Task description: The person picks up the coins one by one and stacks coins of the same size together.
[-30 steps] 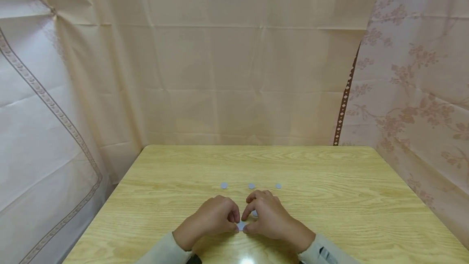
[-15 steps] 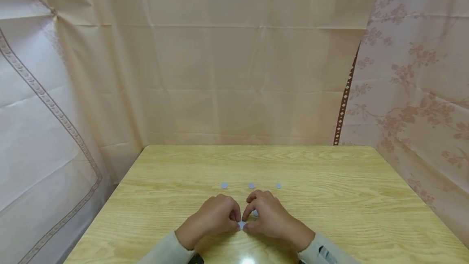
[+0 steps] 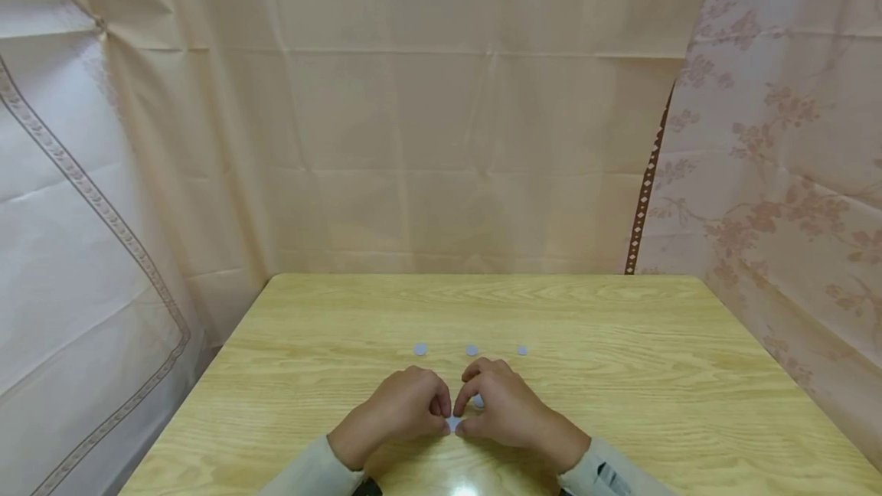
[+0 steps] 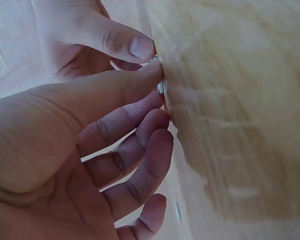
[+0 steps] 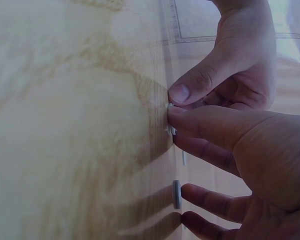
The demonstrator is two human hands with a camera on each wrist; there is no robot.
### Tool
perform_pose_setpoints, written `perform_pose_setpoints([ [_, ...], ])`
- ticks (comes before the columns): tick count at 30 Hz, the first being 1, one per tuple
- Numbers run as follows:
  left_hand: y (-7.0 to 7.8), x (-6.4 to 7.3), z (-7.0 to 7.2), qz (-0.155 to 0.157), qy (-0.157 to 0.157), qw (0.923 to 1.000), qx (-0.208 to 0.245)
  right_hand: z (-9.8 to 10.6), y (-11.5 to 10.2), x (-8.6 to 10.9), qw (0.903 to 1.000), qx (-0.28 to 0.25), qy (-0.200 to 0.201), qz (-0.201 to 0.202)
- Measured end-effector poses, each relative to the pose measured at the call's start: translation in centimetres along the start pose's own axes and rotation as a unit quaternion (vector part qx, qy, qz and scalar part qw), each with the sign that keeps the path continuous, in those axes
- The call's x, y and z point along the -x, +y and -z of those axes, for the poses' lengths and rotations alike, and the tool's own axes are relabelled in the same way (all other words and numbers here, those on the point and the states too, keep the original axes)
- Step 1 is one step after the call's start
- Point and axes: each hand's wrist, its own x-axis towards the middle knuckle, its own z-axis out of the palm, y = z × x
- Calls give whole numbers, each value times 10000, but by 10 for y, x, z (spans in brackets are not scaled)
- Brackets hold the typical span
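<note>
Pale grey and thin, a small piece (image 3: 452, 423) lies partly hidden on the near table (image 3: 620, 350). The left hand (image 3: 409, 406) and right hand (image 3: 506, 409) pinch its left and right sides.

I see even head-view light, white glare (image 3: 464, 491) nearer than left hand (image 3: 406, 406) and right hand (image 3: 508, 410), dim, hazy wrist views, soft shadows (image 5: 145, 196) beside the right fingers (image 5: 210, 199).
</note>
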Motion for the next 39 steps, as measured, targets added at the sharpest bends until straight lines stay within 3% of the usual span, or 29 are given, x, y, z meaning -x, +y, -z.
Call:
perform_pose_setpoints([
  [39,-3,2,4,-92,48,9999,60,1,4,-1,10000,8,-47,-48],
])
